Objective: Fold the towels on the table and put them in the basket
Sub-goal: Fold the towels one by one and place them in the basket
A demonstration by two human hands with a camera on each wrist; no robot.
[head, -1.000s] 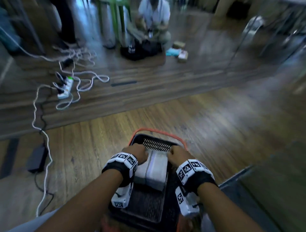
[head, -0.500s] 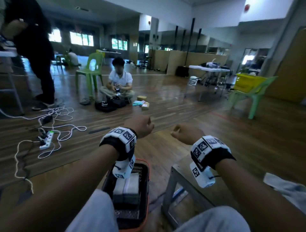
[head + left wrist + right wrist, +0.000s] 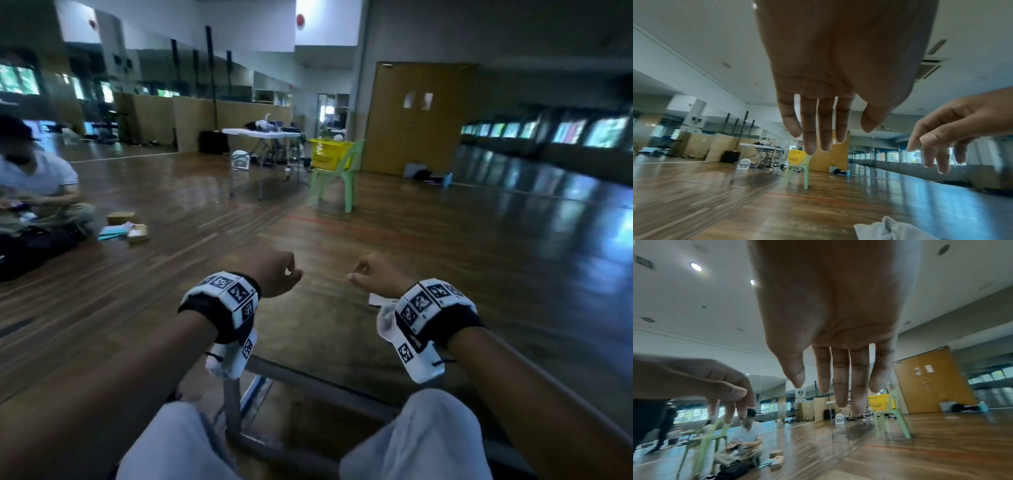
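Both of my hands hover above the brown table [image 3: 318, 329] and hold nothing. My left hand [image 3: 275, 274] and right hand [image 3: 371, 277] hang side by side with relaxed fingers pointing down, as the left hand [image 3: 824, 129] and right hand [image 3: 840, 379] show in their own wrist views. A crumpled white towel [image 3: 378, 310] lies on the table just under my right wrist, mostly hidden by it. A corner of the towel [image 3: 890, 230] shows below the left hand. The basket is out of view.
The table's metal frame [image 3: 236, 404] stands in front of my knees. A person [image 3: 37, 192] sits on the wooden floor at left beside small boxes [image 3: 137, 234]. Farther off are a green chair [image 3: 337, 185] carrying a yellow basket [image 3: 330, 154] and a white folding table [image 3: 263, 133].
My hands left the folded towels in the basket on the floor, rose and swung right over the table. The view lifted with them, and the basket dropped out of sight.
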